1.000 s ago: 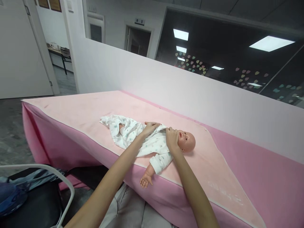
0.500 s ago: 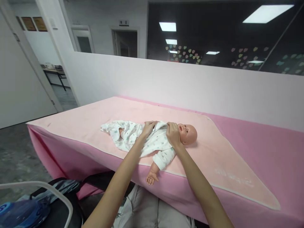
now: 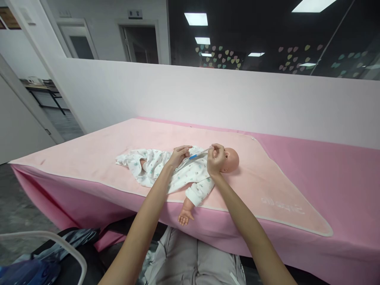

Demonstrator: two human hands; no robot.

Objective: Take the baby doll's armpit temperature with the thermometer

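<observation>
A baby doll [image 3: 232, 160] lies on its back on a peach mat [image 3: 261, 182], head to the right, one arm hanging over the front edge. It wears a white patterned outfit [image 3: 192, 174]. Over its chest my right hand [image 3: 216, 158] pinches a thin, pale stick-like thing with a blue part [image 3: 193, 156], close to the doll's chin. My left hand [image 3: 179, 155] is at the outfit's middle, fingers bent and pressed together by the cloth; whether it grips the cloth is hard to tell.
Pink cloth [image 3: 350, 178] covers the table under the mat. A white wall [image 3: 208, 95] with dark glass above runs behind. At the lower left are a white curved bar [image 3: 67, 247] and a blue object [image 3: 29, 272].
The thin thing with the blue part now shows between my hands, in my right hand. My right hand has come off the outfit's collar. The view has shifted slightly.
</observation>
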